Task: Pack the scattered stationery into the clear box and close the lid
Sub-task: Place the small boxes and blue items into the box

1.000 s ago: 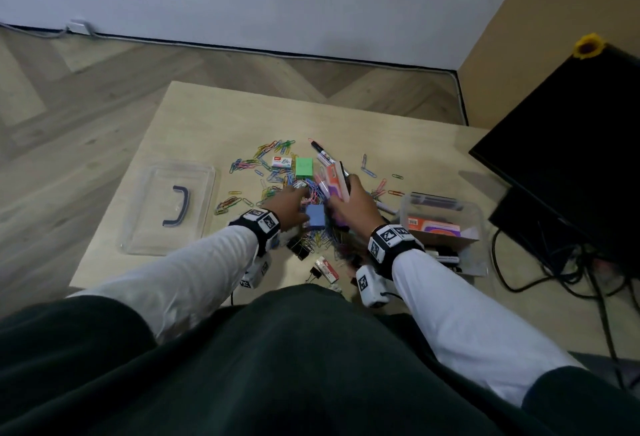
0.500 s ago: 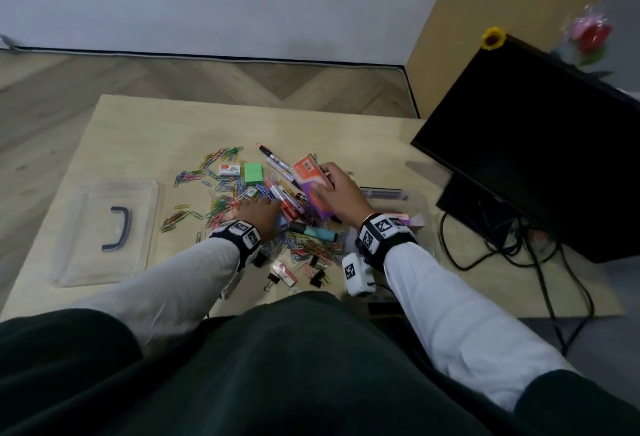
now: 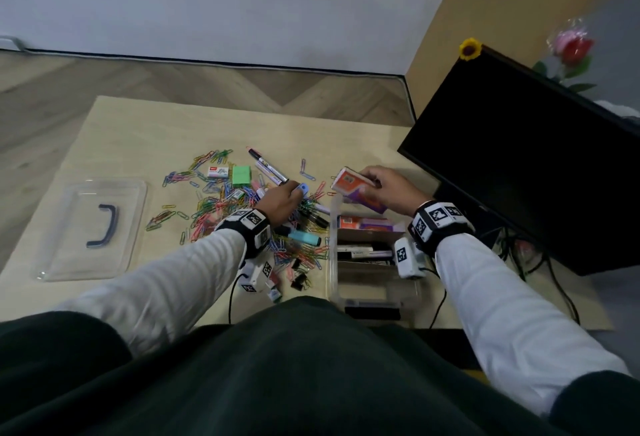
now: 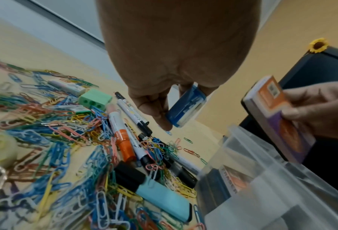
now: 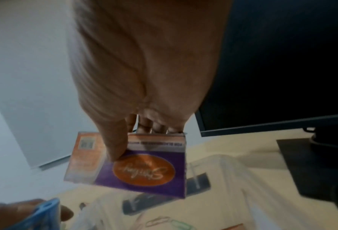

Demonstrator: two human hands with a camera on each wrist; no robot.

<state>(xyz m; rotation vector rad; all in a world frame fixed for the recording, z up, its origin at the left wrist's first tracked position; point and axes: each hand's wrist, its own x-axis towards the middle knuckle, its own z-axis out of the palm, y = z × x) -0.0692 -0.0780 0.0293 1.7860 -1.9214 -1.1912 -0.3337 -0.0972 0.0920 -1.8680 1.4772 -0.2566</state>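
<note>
Hands both loaded | our right hand (image 3: 391, 189) pinches the orange-purple carton (image 3: 356, 189) over the clear box (image 3: 332, 255), ready to drop in | our left hand (image 3: 280, 201) clasps a blue eraser (image 4: 186, 107) above the paper clips (image 3: 207, 207) | lid (image 3: 93, 227) lies apart, left.

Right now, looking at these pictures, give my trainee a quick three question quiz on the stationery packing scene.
1. True or false: the lid sits on the clear box.
2. What does the left hand hold? A) green sharpener B) small blue item C) orange marker
3. Fill in: the right hand holds the orange and purple box over the ____.

Key: 1 false, the lid lies on the table left of the paper clips. 2 B, the small blue item. 3 clear box.
</note>
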